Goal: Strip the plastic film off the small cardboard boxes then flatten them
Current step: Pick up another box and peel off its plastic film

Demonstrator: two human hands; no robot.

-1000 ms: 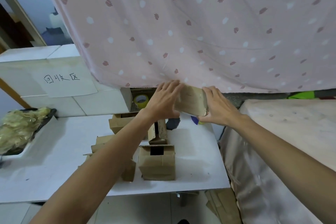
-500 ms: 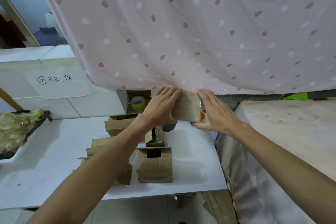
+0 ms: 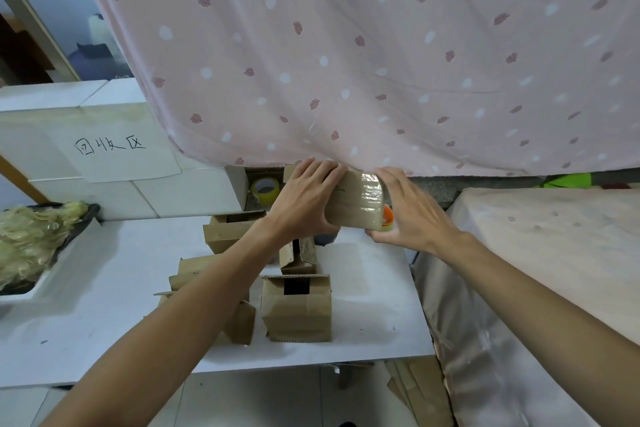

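Observation:
A small cardboard box (image 3: 356, 200) wrapped in shiny plastic film is held up above the far edge of the white table (image 3: 374, 291), just below the pink curtain. My left hand (image 3: 304, 199) grips its left end, fingers laid over the top. My right hand (image 3: 408, 210) grips its right end, thumb underneath. Several unwrapped cardboard boxes stand on the table below, among them an upright one (image 3: 296, 308) with a dark slot and an open one (image 3: 228, 230) further back.
A pink dotted curtain (image 3: 346, 62) hangs close behind the hands. A white labelled block (image 3: 114, 156) stands at left, a tray of crumpled film (image 3: 31, 239) beside it, a tape roll (image 3: 265, 186) at the back. A covered surface (image 3: 536, 253) lies to the right.
Both hands have kept hold of the wrapped box and shifted slightly; my right hand has closed further round its right end. The camera view has tilted a little.

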